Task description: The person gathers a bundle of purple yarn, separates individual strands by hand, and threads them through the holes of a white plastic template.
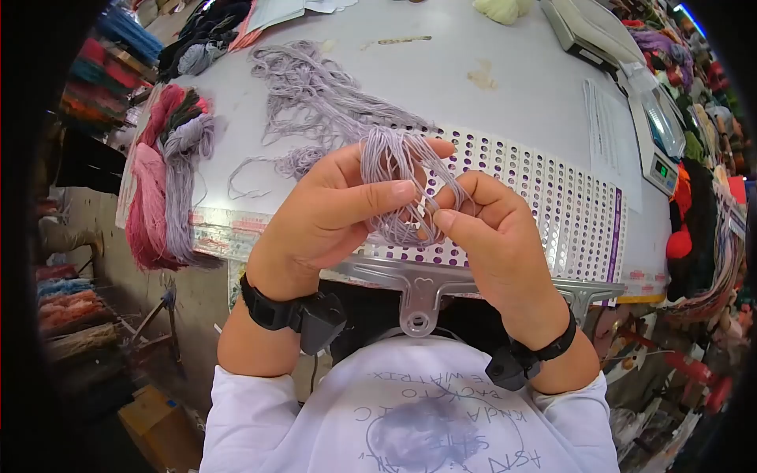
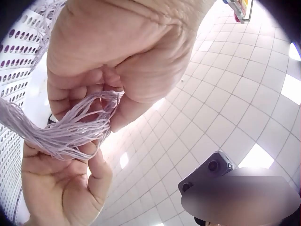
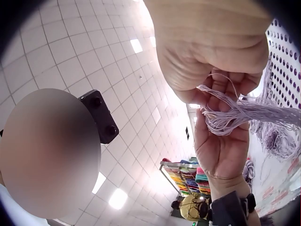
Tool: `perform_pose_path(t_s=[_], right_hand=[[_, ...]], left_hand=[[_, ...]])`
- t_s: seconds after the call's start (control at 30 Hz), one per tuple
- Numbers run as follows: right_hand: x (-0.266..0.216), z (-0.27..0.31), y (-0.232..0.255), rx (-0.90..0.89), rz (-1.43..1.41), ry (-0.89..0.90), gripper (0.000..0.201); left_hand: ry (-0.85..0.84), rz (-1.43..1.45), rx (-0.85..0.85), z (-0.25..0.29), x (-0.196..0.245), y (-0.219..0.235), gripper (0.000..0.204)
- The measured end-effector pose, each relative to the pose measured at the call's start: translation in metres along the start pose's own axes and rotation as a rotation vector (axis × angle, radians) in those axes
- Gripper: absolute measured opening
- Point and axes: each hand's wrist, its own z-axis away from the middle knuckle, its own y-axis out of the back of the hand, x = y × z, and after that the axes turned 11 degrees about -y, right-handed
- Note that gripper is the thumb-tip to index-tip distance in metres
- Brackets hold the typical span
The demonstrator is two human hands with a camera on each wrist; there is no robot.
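Near left, we see a cardboard box (image 1: 158, 422); over the desk (image 1: 441, 87), the left hand (image 1: 323, 205) grips lilac yarn (image 1: 385, 158), fingers curled; the right hand (image 1: 495, 236) closely pinches strands.

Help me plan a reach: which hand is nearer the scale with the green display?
Right: the right hand is left of the scale; the left hand is farther left.

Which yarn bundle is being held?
The lilac loops gripped by the left hand, pinched by the right hand; the pink bundle and lilac bundle at the left edge of the table are in neither hand.
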Motion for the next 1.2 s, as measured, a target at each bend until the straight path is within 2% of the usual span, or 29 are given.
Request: perform_pose_path(t_s=[0.17, 0.33, 0.43, 0.47, 0.5, 0.53, 0.57, 0.6, 0.63, 0.67, 0.7, 0.73, 0.77, 0.83, 0.9, 0.97, 1.03, 1.1, 1.13, 1.17, 1.2], right_hand=[[-0.003, 0.003, -0.005, 0.043, 0.06, -0.086, 0.01], [0.002, 0.003, -0.002, 0.096, 0.1, 0.008, 0.009], [0.004, -0.001, -0.001, 0.173, 0.021, 0.111, 0.008], [0.001, -0.001, 0.003, 0.174, 0.026, 0.12, 0.008], [-0.005, 0.001, 0.012, 0.086, -0.026, 0.038, 0.008], [-0.012, 0.004, 0.023, -0.002, -0.077, -0.045, 0.008], [-0.018, 0.01, 0.035, 0.002, -0.071, -0.037, 0.008], [-0.026, 0.019, 0.052, -0.097, -0.026, -0.002, 0.008], [-0.034, 0.029, 0.072, -0.196, 0.02, 0.032, 0.009], [-0.039, 0.038, 0.1, -0.163, 0.065, 0.121, 0.01], [-0.045, 0.05, 0.131, -0.13, 0.11, 0.211, 0.011], [-0.054, 0.066, 0.157, -0.017, 0.042, 0.185, 0.012], [-0.062, 0.085, 0.184, 0.094, -0.027, 0.159, 0.013], [-0.077, 0.128, 0.248, 0.279, -0.138, 0.101, 0.016], [-0.088, 0.173, 0.3, 0.409, -0.292, 0.097, 0.019], [-0.105, 0.214, 0.338, 0.33, -0.409, 0.067, 0.019], [-0.116, 0.267, 0.397, 0.464, -0.414, 0.104, 0.019], [-0.132, 0.332, 0.468, 0.666, -0.608, 0.179, 0.02], [-0.146, 0.349, 0.476, 1.048, -0.55, 0.276, 0.027], [-0.151, 0.381, 0.512, 1.122, -0.455, 0.334, 0.03], [-0.16, 0.377, 0.482, 1.129, -0.403, 0.396, 0.03]], left_hand=[[-0.005, -0.109, 0.003, 0.002, 0.0, -0.002, 0.053], [-0.036, -0.134, 0.034, 0.001, 0.0, -0.007, 0.056], [-0.075, 0.002, -0.015, -0.004, -0.004, 0.002, 0.065], [-0.054, 0.056, -0.112, -0.006, -0.005, 0.008, 0.067], [-0.031, 0.11, -0.209, -0.007, -0.002, 0.013, 0.069], [-0.036, 0.11, -0.219, -0.006, 0.007, 0.017, 0.069], [0.099, -0.092, -0.326, -0.003, 0.019, 0.023, 0.064], [0.233, -0.295, -0.427, 0.002, 0.032, 0.034, 0.059], [0.156, -0.336, -0.36, 0.008, 0.037, 0.061, 0.049], [0.079, -0.378, -0.294, 0.015, 0.046, 0.092, 0.039], [0.002, -0.441, -0.014, 0.025, 0.062, 0.11, 0.02], [-0.125, -0.354, 0.122, 0.031, 0.079, 0.134, 0.018], [-0.103, -0.171, 0.231, 0.035, 0.103, 0.158, 0.022], [-0.169, 0.048, 0.371, 0.05, 0.147, 0.196, 0.023], [-0.162, 0.14, 0.364, 0.074, 0.182, 0.252, 0.022], [-0.154, 0.236, 0.358, 0.095, 0.215, 0.302, 0.022], [-0.18, 0.3, 0.491, 0.113, 0.248, 0.349, 0.022], [-0.272, 0.225, 0.598, 0.137, 0.292, 0.431, 0.021], [-0.435, 0.143, 0.775, 0.137, 0.306, 0.447, 0.02], [-0.282, -0.06, 0.496, 0.153, 0.332, 0.491, 0.014], [-0.28, -0.059, 0.495, 0.15, 0.329, 0.487, 0.014]])
